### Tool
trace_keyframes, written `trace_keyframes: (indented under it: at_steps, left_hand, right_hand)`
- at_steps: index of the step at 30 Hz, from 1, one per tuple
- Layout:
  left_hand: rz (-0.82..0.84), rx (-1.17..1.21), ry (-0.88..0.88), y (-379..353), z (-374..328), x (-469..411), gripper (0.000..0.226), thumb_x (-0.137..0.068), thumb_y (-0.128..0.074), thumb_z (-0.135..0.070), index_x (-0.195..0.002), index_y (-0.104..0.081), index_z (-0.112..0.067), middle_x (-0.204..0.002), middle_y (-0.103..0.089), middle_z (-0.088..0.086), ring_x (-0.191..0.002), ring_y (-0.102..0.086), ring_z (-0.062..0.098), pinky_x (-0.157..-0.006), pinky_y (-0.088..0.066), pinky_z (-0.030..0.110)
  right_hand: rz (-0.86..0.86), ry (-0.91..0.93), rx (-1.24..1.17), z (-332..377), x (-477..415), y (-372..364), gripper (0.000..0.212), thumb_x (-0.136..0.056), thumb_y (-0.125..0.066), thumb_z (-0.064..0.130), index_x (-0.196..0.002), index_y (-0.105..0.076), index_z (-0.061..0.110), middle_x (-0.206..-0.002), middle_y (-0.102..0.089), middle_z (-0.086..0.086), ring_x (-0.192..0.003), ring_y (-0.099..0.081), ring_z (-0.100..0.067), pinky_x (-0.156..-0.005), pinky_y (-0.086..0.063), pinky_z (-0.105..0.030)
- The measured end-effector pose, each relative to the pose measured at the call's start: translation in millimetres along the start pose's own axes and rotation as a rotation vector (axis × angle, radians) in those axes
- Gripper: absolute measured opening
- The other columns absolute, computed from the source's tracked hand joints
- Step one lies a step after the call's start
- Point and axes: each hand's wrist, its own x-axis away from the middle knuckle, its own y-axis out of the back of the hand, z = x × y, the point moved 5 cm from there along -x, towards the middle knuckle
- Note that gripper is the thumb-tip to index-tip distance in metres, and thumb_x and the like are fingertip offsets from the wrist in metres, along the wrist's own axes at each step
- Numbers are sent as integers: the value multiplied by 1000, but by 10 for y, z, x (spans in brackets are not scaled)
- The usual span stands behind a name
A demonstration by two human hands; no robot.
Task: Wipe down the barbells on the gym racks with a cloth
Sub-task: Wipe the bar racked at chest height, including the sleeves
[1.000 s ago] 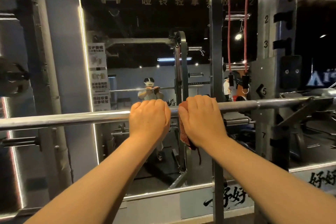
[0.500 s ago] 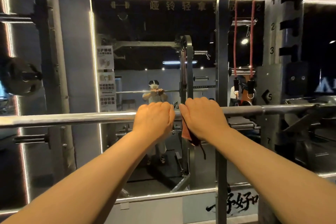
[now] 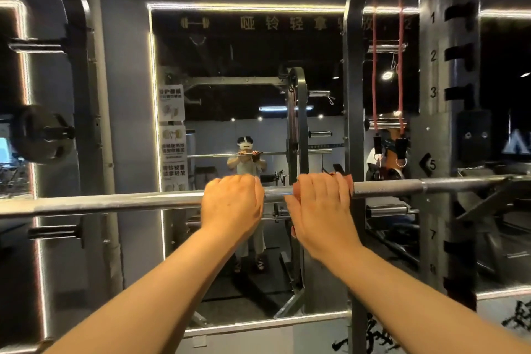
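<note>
A long steel barbell [image 3: 115,202] runs across the view at chest height, resting on the rack. My left hand [image 3: 232,204] is wrapped over the bar near its middle. Just to its right, my right hand [image 3: 321,207] presses a reddish cloth [image 3: 348,181] around the bar. Only the cloth's edge shows past the fingertips and under the wrist; the rest is hidden by the hand. The knurled part of the bar [image 3: 388,187] lies right of that hand.
A grey rack upright [image 3: 355,123] stands just behind the bar, and a numbered upright [image 3: 436,95] stands at right with red bands [image 3: 374,66] hanging. A weight plate [image 3: 43,133] sits on a peg at left. A wall mirror [image 3: 230,95] faces me.
My right hand with the cloth has slid a little to the right along the bar, leaving a gap from the left hand. The view has tilted down slightly.
</note>
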Motion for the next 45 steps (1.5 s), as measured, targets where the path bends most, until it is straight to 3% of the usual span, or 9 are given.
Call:
trace_keyframes:
  at_steps: [4, 15, 20, 26, 30, 35, 39, 42, 45]
  left_hand:
    - [-1, 23, 9, -21, 20, 4, 30, -105, -33, -32, -78, -46, -27, -71, -51, -10, -63, -48, 10, -70, -34, 31]
    - [-16, 20, 14, -28, 14, 31, 31, -106, -28, -35, -83, -48, -26, -74, -52, -8, -67, -51, 12, -70, -34, 31]
    - [-17, 25, 31, -32, 18, 17, 30, -106, -28, -34, -82, -43, -26, -69, -43, -10, -66, -47, 12, -72, -32, 30]
    - [-8, 4, -4, -24, 36, 19, 28, -105, -36, -36, -80, -44, -27, -74, -48, -9, -70, -51, 13, -73, -36, 31]
    - [-6, 1, -38, 24, 30, 60, 25, -105, -36, -37, -84, -42, -24, -72, -42, -9, -70, -48, 13, -72, -35, 30]
    - [24, 15, -72, 21, 29, 83, 20, -104, -43, -40, -100, -55, -24, -84, -49, -5, -75, -48, 14, -76, -38, 31]
    - [-8, 47, -38, -10, 29, 53, 29, -106, -33, -37, -99, -58, -23, -84, -51, -6, -77, -48, 14, -80, -39, 32]
    - [-11, 84, -38, -10, 30, 87, 29, -105, -34, -37, -100, -58, -23, -87, -53, -5, -84, -57, 16, -88, -43, 34]
    - [-21, 106, -58, 31, 60, 88, 30, -106, -33, -39, -105, -59, -23, -97, -62, -5, -92, -62, 16, -91, -43, 33]
  right_hand:
    - [291, 143, 170, 23, -466, 75, 8, -106, -45, 27, -106, -51, 21, -90, -48, 0, -81, -48, -25, -69, -40, -42]
    - [128, 202, -96, -7, -264, -12, 24, -107, -37, 35, -90, -52, 30, -85, -51, 12, -81, -47, -14, -82, -41, -33]
    - [163, 77, 229, -32, -383, 46, 34, -107, -32, 41, -95, -58, 22, -85, -56, 4, -76, -48, -21, -65, -41, -36]
    - [86, 113, 72, 435, -373, -101, 32, -107, -30, 32, -94, -57, 23, -88, -54, 4, -85, -52, -21, -79, -39, -39]
    - [174, 234, -166, 125, -178, -22, 33, -106, -43, 39, -131, -54, 21, -123, -60, 2, -116, -51, -18, -109, -39, -38]
    - [204, 24, -111, -345, -228, 76, 35, -103, -34, 46, -111, -59, 23, -106, -59, 6, -101, -54, -17, -96, -47, -41]
    - [21, -209, -58, -111, -2, 9, 40, -103, -27, 46, -114, -53, 17, -115, -52, -1, -113, -45, -24, -115, -33, -49]
    - [38, -199, -2, 219, 37, -115, 52, -103, -26, 48, -132, -49, 13, -131, -47, -8, -132, -38, -33, -124, -15, -60]
    - [105, -28, -15, 96, -40, -59, 47, -103, -36, 46, -140, -47, 18, -133, -50, -3, -128, -43, -27, -123, -25, -54]
